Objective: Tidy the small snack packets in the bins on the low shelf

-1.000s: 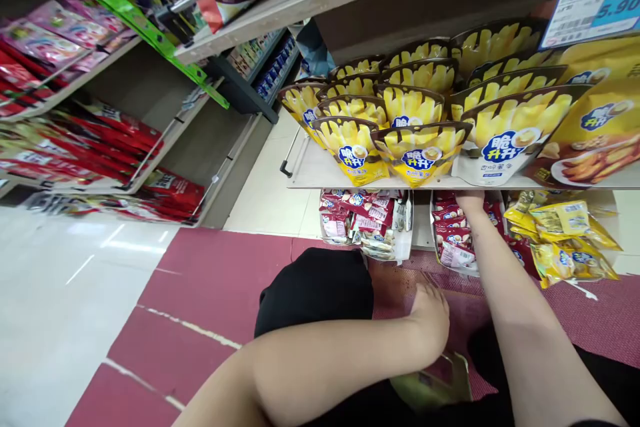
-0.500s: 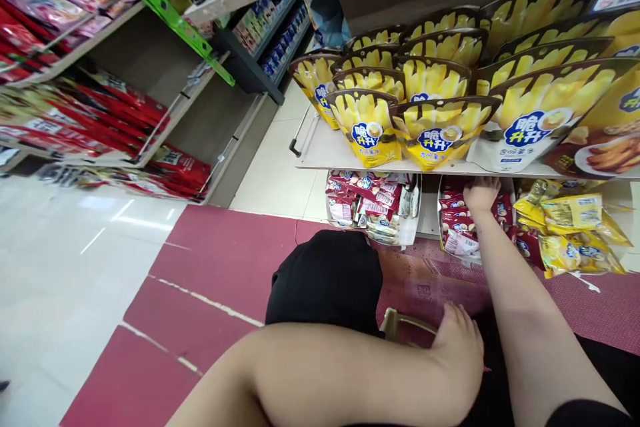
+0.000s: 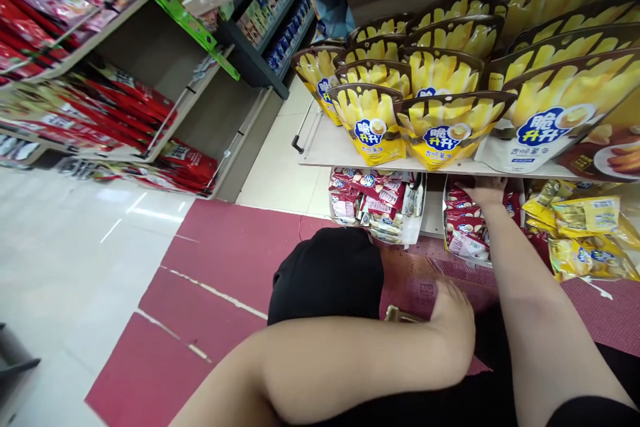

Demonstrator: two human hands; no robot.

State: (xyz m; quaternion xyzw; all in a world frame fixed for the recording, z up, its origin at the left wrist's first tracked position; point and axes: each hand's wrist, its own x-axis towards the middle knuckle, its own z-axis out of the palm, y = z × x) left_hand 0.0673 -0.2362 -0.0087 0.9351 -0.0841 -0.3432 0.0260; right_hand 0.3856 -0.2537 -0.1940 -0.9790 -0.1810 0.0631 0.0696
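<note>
My right hand (image 3: 486,192) reaches under the lowest shelf into a white box (image 3: 447,240) of small red snack packets (image 3: 463,223). Its thumb is spread to the left over the packets; the fingertips are partly hidden beneath the shelf edge. My left hand (image 3: 454,323) lies across in front of my body, fingers stretched out and holding nothing visible. Just left of it, a gold-coloured frame (image 3: 397,313) shows partly behind my forearm. Beside my right forearm lie yellow snack bags (image 3: 587,217).
Another white box (image 3: 413,230) holds red and pale packets. Above, yellow stand-up snack pouches (image 3: 370,127) line the shelf (image 3: 345,161). My black-clad knee (image 3: 327,273) is over the red mat (image 3: 225,247). Racks of red bags (image 3: 125,107) stand at left.
My right hand has moved deeper under the shelf, its thumb now spread out sideways. My left hand has shifted slightly up and left, covering more of the gold frame. The view has turned slightly.
</note>
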